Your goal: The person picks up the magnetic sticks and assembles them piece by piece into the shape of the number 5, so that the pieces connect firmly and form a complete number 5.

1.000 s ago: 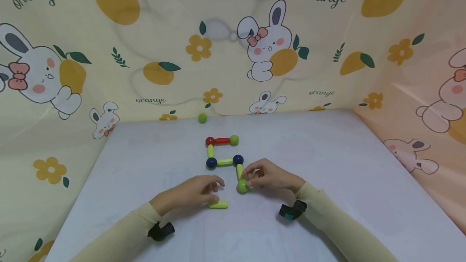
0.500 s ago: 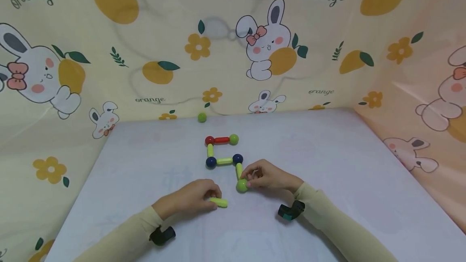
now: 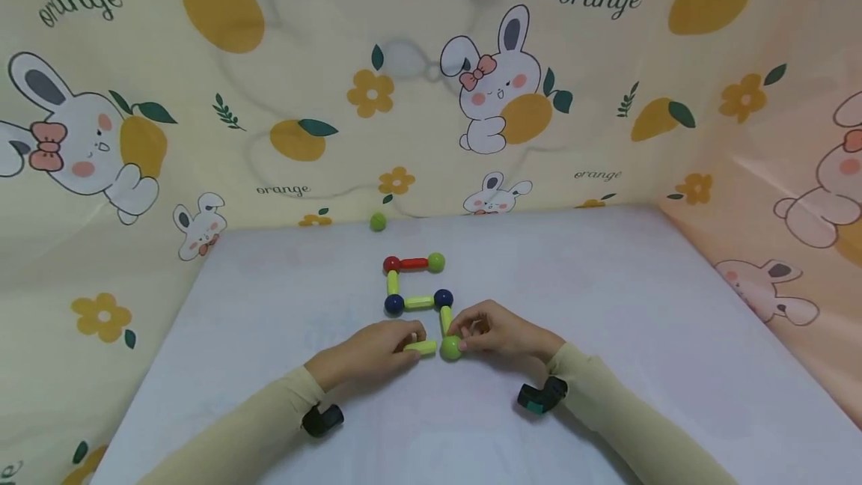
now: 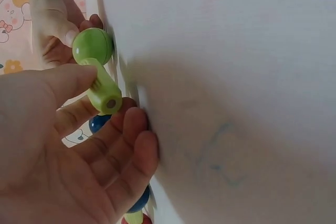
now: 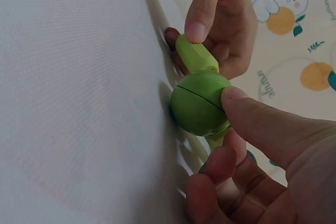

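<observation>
Between thumb and fingers, my left hand (image 3: 370, 350) pinches a yellow-green magnetic rod (image 3: 423, 349). A dark round spot shows on the near end of that rod (image 4: 111, 103) in the left wrist view. My right hand (image 3: 506, 331) holds a green ball (image 3: 450, 349) at the front of a chain of rods and balls. The left hand's rod points at this ball, with a very narrow gap in the head view. From the ball, a yellow-green rod (image 3: 446, 318) runs back to a dark blue ball (image 3: 443, 298).
The chain continues through another blue ball (image 3: 393, 304) and a red ball (image 3: 391, 265) to a red rod (image 3: 414, 264) and green ball (image 3: 436, 262). A loose green ball (image 3: 378, 221) lies at the table's back edge, by the printed curtain (image 3: 303, 81).
My left hand has taken hold of the loose yellow-green rod and carried it back and rightward to beside the green ball. My right hand has stayed on that ball.
</observation>
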`<action>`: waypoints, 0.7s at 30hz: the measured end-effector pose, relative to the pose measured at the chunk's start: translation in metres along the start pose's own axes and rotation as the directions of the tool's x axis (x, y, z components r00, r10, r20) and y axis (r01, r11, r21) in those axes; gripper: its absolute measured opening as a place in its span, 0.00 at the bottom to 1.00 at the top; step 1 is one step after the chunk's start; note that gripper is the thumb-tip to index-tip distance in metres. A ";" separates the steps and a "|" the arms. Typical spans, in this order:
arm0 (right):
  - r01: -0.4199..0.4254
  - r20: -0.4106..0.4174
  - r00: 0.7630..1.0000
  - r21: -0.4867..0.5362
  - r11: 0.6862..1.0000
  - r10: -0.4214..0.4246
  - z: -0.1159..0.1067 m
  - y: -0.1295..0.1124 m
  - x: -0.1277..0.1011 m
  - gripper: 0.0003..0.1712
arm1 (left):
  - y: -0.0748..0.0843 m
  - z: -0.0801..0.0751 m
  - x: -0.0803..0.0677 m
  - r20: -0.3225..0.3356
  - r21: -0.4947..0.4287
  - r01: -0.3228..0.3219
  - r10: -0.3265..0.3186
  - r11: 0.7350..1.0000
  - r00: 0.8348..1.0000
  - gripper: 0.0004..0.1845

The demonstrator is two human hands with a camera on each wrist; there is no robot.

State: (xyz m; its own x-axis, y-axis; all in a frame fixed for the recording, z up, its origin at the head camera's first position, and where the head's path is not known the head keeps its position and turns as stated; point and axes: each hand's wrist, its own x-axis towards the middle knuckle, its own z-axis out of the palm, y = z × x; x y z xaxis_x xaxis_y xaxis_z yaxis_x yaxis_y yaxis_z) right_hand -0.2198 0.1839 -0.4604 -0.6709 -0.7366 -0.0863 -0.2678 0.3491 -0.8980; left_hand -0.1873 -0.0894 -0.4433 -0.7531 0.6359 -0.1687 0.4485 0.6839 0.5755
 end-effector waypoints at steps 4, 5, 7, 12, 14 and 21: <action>0.007 -0.010 1.000 -0.010 1.000 -0.007 0.002 0.000 0.000 0.12 | 0.002 0.000 0.001 -0.011 0.035 -0.003 0.003 0.999 1.000 0.04; 0.008 -0.012 1.000 -0.014 1.000 -0.008 0.002 0.000 0.000 0.12 | 0.002 -0.001 0.001 -0.012 0.043 -0.003 0.003 0.999 1.000 0.05; 0.004 -0.011 1.000 -0.015 1.000 -0.005 0.001 0.000 0.001 0.12 | 0.002 -0.001 0.002 -0.009 0.052 -0.002 0.002 0.999 1.000 0.05; 0.005 -0.006 1.000 -0.004 1.000 -0.005 0.001 -0.002 0.001 0.12 | 0.000 0.000 0.003 -0.001 0.070 -0.002 0.002 0.998 1.000 0.07; 0.007 -0.004 1.000 0.005 1.000 -0.007 0.001 -0.002 0.001 0.12 | 0.000 0.001 0.004 0.000 0.073 -0.004 0.004 0.997 1.000 0.07; 0.003 0.000 1.000 0.017 1.000 -0.003 0.002 -0.001 0.000 0.12 | -0.003 0.003 0.006 0.006 0.033 -0.003 0.002 0.999 1.000 0.06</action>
State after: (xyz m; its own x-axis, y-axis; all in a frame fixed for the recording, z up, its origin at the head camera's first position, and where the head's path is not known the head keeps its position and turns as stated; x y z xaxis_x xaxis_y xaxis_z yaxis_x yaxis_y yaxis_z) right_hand -0.2184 0.1822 -0.4607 -0.6697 -0.7379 -0.0836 -0.2578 0.3365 -0.9057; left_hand -0.1915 -0.0861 -0.4485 -0.7493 0.6395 -0.1719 0.4661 0.6937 0.5491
